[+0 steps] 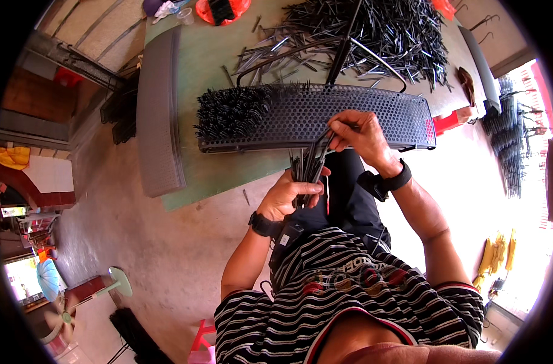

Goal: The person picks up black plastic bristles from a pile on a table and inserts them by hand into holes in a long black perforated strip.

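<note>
My left hand [284, 195] is closed round an upright bundle of thin black strips [307, 168], held just below the near edge of a long perforated black panel [343, 118]. My right hand [364, 138] pinches the end of one dark strip beside the top of the bundle, close to the panel's near edge. Black tufts [231, 112] stand densely in the panel's left part; the holes in its middle and right show bare. A dark metal frame [340, 57] with a central bar rises behind the panel.
A large heap of loose black strips [388, 39] lies on the green table [207, 60]. Grey perforated sheets [158, 115] are stacked along its left edge. A red bag [243, 9] sits at the back. Lower left are a fan [66, 316] and a pink stool [202, 340].
</note>
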`<state>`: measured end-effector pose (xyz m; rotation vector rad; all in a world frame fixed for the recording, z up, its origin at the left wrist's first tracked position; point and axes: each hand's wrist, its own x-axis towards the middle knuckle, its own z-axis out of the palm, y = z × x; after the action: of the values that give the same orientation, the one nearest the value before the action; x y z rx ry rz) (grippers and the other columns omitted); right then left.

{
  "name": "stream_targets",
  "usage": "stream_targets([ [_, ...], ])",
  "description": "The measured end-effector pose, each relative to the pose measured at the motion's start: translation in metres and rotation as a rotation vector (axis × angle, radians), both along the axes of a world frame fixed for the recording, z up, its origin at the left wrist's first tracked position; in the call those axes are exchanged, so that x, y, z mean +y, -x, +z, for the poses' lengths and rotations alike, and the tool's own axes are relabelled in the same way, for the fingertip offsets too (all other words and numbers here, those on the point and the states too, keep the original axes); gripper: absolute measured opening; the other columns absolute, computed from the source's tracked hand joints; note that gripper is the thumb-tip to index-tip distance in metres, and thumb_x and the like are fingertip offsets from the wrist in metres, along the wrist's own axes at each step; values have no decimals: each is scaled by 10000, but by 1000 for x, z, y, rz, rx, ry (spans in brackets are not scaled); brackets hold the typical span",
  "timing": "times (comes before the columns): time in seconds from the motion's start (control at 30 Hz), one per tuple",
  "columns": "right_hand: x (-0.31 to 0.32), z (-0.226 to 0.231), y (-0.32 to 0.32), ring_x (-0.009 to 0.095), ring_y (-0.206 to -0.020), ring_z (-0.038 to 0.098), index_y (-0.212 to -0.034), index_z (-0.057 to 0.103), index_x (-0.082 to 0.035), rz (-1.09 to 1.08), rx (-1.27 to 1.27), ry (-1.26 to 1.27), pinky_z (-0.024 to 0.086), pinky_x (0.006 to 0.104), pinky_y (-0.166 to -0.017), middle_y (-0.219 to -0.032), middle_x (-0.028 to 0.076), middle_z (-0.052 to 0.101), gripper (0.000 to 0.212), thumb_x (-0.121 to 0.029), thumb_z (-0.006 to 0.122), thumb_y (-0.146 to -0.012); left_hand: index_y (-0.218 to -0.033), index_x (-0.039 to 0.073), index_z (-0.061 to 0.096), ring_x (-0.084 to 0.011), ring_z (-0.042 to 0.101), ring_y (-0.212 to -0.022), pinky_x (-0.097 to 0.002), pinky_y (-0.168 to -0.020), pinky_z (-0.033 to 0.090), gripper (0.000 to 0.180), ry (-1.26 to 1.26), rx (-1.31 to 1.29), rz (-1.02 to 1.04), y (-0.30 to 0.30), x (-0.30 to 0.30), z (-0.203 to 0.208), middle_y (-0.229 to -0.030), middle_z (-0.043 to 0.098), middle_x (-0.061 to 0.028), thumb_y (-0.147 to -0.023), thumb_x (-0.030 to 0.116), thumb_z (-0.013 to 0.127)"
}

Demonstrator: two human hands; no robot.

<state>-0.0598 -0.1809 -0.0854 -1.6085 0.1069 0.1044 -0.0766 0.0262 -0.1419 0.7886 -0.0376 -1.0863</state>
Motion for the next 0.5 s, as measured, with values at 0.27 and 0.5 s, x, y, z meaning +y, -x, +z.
stream_targets([
  [0.27,-3,-4,-14,141,-635,648,-918,606,63,-182,-114,-57,527,225,-560,-725,90,631,141,-63,549,-891,-1099,-55,532,-155,572,-569,-261,-505,450,378,-147,-35,149,-6,9,10,-738,590,-85,-742,18,634],
  [0.5,14,-16,10,152,-679,661,-881,613,56,-286,-628,392,527,232,-609,-755,102,648,99,95,571,-800,-1082,35,565,-199,583,-559,-316,-491,472,309,-53,162,420,-16,-4,-11,-741,602,-80,-797,91,670],
])
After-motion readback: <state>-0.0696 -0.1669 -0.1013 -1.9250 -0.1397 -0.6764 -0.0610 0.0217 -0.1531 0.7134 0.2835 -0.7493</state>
